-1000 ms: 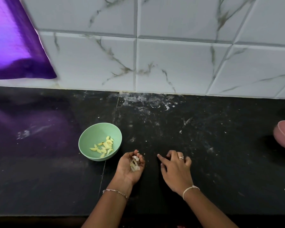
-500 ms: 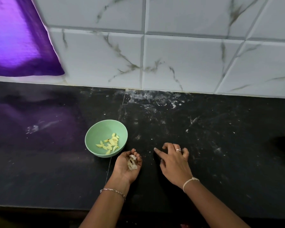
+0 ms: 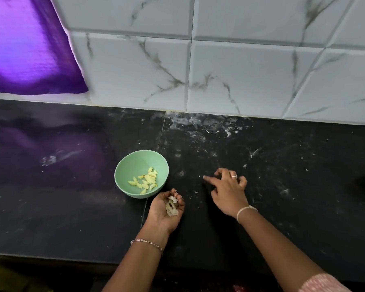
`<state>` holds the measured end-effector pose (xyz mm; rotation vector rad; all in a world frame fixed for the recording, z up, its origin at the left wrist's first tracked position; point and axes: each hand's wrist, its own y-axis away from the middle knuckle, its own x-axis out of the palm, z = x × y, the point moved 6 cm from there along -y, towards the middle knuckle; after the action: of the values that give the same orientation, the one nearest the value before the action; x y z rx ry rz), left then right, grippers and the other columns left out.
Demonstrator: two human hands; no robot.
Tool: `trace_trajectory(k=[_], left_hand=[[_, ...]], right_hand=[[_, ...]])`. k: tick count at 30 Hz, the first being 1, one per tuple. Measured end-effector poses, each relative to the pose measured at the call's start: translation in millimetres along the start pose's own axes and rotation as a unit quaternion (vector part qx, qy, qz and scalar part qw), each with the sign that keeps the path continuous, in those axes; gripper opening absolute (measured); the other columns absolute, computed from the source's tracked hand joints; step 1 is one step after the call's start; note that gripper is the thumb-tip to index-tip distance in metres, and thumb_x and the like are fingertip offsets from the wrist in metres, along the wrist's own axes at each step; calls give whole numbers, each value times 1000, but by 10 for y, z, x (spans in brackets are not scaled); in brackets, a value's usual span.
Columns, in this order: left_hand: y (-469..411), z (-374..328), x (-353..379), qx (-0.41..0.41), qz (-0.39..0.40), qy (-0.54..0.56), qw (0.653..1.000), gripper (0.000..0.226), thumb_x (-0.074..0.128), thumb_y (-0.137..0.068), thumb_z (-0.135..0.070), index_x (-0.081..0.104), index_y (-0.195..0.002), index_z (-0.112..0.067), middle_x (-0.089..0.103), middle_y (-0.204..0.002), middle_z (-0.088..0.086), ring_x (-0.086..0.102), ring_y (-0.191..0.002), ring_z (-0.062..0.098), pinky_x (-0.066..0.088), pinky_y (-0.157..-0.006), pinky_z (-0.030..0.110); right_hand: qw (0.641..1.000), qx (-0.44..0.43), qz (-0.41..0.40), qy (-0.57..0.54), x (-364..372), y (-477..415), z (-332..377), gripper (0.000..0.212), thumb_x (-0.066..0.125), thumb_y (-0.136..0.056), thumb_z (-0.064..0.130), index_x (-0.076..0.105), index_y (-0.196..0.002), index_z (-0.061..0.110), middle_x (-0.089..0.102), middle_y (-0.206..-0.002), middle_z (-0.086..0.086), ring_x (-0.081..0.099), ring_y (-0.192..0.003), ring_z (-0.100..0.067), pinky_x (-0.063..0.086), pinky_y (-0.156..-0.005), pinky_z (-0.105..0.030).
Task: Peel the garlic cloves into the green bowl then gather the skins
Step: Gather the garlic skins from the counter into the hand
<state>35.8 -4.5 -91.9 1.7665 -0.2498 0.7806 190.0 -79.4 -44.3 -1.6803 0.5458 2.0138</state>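
The green bowl (image 3: 135, 165) stands on the black counter and holds several peeled yellow garlic cloves (image 3: 145, 180). Just right of and below the bowl, my left hand (image 3: 165, 209) lies palm up, its fingers curled round a small heap of pale garlic skins (image 3: 171, 205). My right hand (image 3: 228, 188) rests palm down on the counter to the right, index finger stretched out to the left, touching the surface near tiny white specks (image 3: 199, 176). The other fingers are bent and hold nothing that I can see.
The black counter (image 3: 282, 197) is dusted with white scraps and smears, thickest near the tiled wall (image 3: 230, 81). A purple sheet (image 3: 25, 49) hangs at the upper left. The counter's front edge runs along the bottom.
The camera has swung left, so the pink bowl at the right edge is gone from view. My right hand has slid a little away from me across the counter. My left hand keeps the skins.
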Motion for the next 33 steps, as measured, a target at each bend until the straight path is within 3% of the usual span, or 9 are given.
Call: trace_trajectory(k=[3, 7, 14, 20, 24, 26, 29, 31, 33], left_hand=[[32, 8, 16, 3, -4, -1, 1000, 24, 41, -96, -10, 57, -78, -6, 54, -64, 5, 49, -61, 13, 41, -59, 19], [61, -48, -1, 10, -7, -1, 1000, 26, 39, -96, -10, 57, -78, -6, 53, -65, 4, 48, -61, 13, 40, -59, 21], [82, -187, -162, 18, 4, 24, 1000, 30, 36, -99, -13, 56, -77, -8, 52, -64, 2, 48, -62, 12, 44, -43, 17], [162, -278, -263, 35, 8, 27, 999, 29, 35, -99, -14, 54, -77, -8, 50, -70, 2, 48, -63, 12, 41, -55, 18], [203, -277, -308, 35, 9, 24, 999, 29, 36, -98, -14, 54, -76, -8, 51, -67, 2, 48, -61, 11, 43, -48, 19], [215, -258, -321, 33, 10, 23, 999, 29, 36, -98, -14, 55, -77, -8, 51, -66, 3, 48, -61, 11, 44, -47, 19], [213, -212, -310, 26, 12, 23, 999, 27, 37, -97, -13, 55, -78, -8, 52, -64, 3, 48, -61, 12, 45, -45, 18], [207, -169, -280, 19, 17, 19, 999, 26, 37, -97, -12, 56, -78, -8, 52, -64, 3, 48, -61, 12, 45, -45, 19], [194, -129, -247, 15, 22, 11, 1000, 26, 38, -96, -12, 55, -78, -8, 52, -63, 3, 48, -60, 12, 45, -47, 20]], right_hand=[[999, -4, 30, 15, 64, -173, 44, 57, 51, -92, 23, 38, -142, 46, 31, -139, 4, 27, -129, -19, 16, -107, -45], [999, -14, 40, 30, 142, -240, 92, 60, 48, -90, 17, 39, -143, 44, 32, -137, 2, 28, -127, -21, 15, -107, -45], [995, -80, 22, 50, 161, 182, 247, 55, 44, -93, 17, 43, -139, 47, 32, -140, 7, 25, -132, -18, 12, -108, -45], [995, -94, 5, 25, 184, 338, 415, 55, 44, -94, 17, 42, -140, 47, 32, -141, 8, 25, -132, -17, 11, -107, -44], [985, -142, -19, 92, 255, 381, 647, 65, 46, -92, 10, 32, -148, 40, 31, -141, -3, 31, -130, -25, 17, -105, -47], [972, -167, -35, 165, 304, 421, 688, 61, 55, -88, 13, 42, -144, 35, 41, -134, -7, 42, -122, -28, 22, -101, -47], [969, -147, -68, 184, 305, 477, 573, 58, 74, -71, 16, 64, -126, 31, 56, -115, -8, 54, -103, -26, 28, -91, -45], [979, -111, -74, 154, 284, 530, 376, 56, 74, -70, 13, 66, -122, 30, 57, -113, -6, 56, -102, -26, 31, -91, -46], [994, -22, -73, 76, 213, 582, 107, 57, 68, -76, 7, 63, -126, 34, 55, -118, -2, 54, -107, -23, 31, -96, -46]])
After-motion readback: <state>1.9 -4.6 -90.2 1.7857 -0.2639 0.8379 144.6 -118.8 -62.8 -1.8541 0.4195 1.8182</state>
